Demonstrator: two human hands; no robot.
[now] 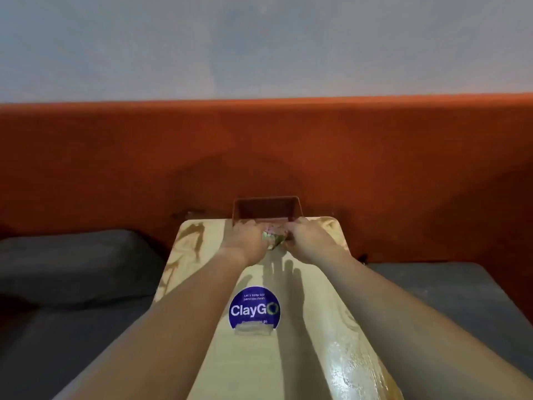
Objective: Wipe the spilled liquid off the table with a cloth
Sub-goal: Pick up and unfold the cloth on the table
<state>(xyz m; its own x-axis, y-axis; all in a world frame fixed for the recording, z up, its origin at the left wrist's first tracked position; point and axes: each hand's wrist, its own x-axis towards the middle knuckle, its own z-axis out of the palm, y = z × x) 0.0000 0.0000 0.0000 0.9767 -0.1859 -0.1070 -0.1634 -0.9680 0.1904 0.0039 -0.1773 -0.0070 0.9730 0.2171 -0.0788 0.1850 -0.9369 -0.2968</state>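
Table: a narrow pale wooden table (253, 359) runs away from the person, both forearms stretched along it.
Spilled liquid: brownish streaks and a pool (191, 236) lie on the table's far corner, just outside the left hand, trailing back along that edge beside the left forearm; a wet glossy sheen (350, 368) shows on the tabletop near the right forearm.
Left hand: the left hand (245, 236) is at the far end of the table, fingers curled onto a crumpled cloth.
Right hand: the right hand (307, 236) is close beside it, fingers also curled onto the same bundle.
Cloth: the cloth (274, 236), small, pale and patterned, is bunched between the two hands; whether it touches the table cannot be told.
Box: a brown open-topped box (266, 207) stands just beyond the fingertips, at the table's far edge.
Sign: a round blue "ClayGO" sign (254, 308) stands in a clear holder between the forearms.
Backrest: an orange upholstered backrest (259, 151) rises beyond the hands.
Wall: a grey wall (259, 44) is above it.
Seats: dark grey seat cushions (66, 264) flank the table outside each arm.
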